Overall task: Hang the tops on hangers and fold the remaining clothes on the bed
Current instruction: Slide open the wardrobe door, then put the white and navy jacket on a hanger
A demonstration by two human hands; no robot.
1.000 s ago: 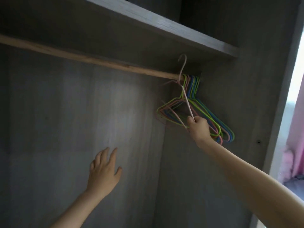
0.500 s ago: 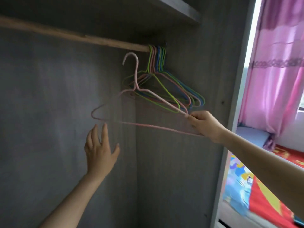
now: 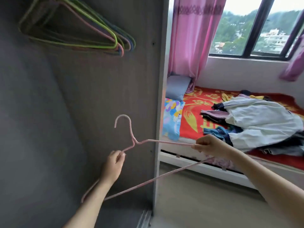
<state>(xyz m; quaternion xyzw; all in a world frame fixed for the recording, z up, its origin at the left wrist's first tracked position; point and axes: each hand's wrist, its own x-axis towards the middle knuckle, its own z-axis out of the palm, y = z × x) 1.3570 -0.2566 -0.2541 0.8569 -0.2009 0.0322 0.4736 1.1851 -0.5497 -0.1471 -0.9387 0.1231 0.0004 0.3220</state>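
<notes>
At six o'clock, low centre, held between both hands: pink wire hanger (image 3: 135, 142), one item, hook uppermost, frame tilted down toward seven o'clock. Right hand (image 3: 209, 144), four o'clock side, fingers curled tight round the far end of the hanger's shoulder wire. Left hand (image 3: 113, 165), six o'clock, thumb and fingertips (image 3: 120, 155) pinched on the other shoulder wire just below the neck; the hanger's lower corner lies beside that forearm. Behind the hanger: grey wardrobe panel (image 3: 98, 96), upright. At eleven o'clock, inside the wardrobe: bundle of wire hangers (image 3: 117, 45), green, pink and blue, blurred, well apart from the held one. At three o'clock: bed (image 3: 194, 111) with red and yellow cover, bearing a loose pile of clothes (image 3: 259, 119), white garment on top, darker pieces beneath. At the bed's near end: grey pillow (image 3: 176, 87). At one o'clock: pink curtain (image 3: 189, 38) beside a dark-framed window (image 3: 238, 22)
</notes>
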